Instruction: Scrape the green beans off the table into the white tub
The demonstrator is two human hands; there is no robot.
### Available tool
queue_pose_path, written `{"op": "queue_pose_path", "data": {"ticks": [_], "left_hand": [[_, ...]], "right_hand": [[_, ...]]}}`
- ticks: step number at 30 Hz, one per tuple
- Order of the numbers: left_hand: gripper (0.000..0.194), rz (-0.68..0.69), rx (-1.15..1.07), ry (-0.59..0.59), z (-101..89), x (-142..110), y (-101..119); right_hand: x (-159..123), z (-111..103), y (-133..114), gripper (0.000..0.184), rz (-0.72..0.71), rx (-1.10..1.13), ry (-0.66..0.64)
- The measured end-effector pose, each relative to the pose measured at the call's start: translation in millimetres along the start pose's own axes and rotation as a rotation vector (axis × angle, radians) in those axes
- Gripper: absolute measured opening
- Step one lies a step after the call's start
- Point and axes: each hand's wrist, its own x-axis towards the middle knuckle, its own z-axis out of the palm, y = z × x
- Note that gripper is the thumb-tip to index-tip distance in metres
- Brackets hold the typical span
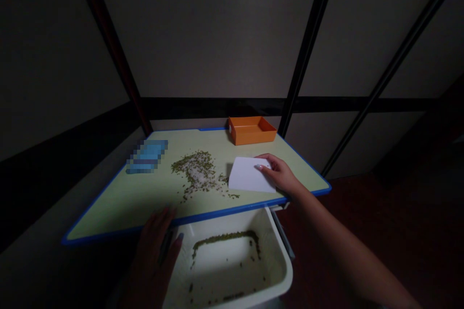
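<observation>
My right hand (277,174) pinches a white card (250,174), thumb on top, and holds it over the right part of the table. Left of the card lies a loose spread of small green pieces (194,161) mixed with whitish grains. In shadow at the table's front edge, my left hand (157,236) has its fingers stretched out and its thumb apart, by the left side of a white plastic bin (286,270). Whether it presses on the bin is too dark to tell. More green bits (228,236) line the bin's floor, mostly along its far side.
The pale green table (116,203) has a blue edge. An orange open box (253,135) stands at its back right. A blurred blue item (148,157) lies at the left. Dark-framed panels (217,34) rise behind, and reddish floor (348,217) shows at right.
</observation>
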Motion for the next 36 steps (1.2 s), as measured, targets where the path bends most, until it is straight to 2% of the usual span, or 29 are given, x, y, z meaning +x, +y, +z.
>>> {"op": "queue_pose_path", "data": {"ticks": [10,16,20,23,30,36], "left_hand": [[0.049,-0.001,-0.016,0.009,1.9,1.0,-4.5],[0.052,-0.011,-0.012,-0.065,-1.8,1.3,-8.4],[0.051,-0.052,-0.036,-0.001,-0.6,1.2,-1.1],[0.05,-0.06,-0.044,0.003,0.1,1.4,2.0],[0.053,-0.028,-0.025,-0.087,-4.0,2.8,-11.3],[0.052,-0.037,-0.011,-0.076,-4.7,1.7,-4.3]], "right_hand": [[2.3,6.7,0.6,0.033,-0.03,-0.067,-0.032],[-0.1,8.2,-5.2,0.035,0.027,-0.008,-0.047],[-1.1,7.7,-5.9,0.037,0.051,0.033,-0.058],[-1.9,6.9,-5.4,0.038,0.064,0.053,-0.058],[-4.4,6.3,-8.3,0.038,0.068,0.063,-0.068],[-4.3,5.7,-6.6,0.04,0.074,0.091,-0.052]]}}
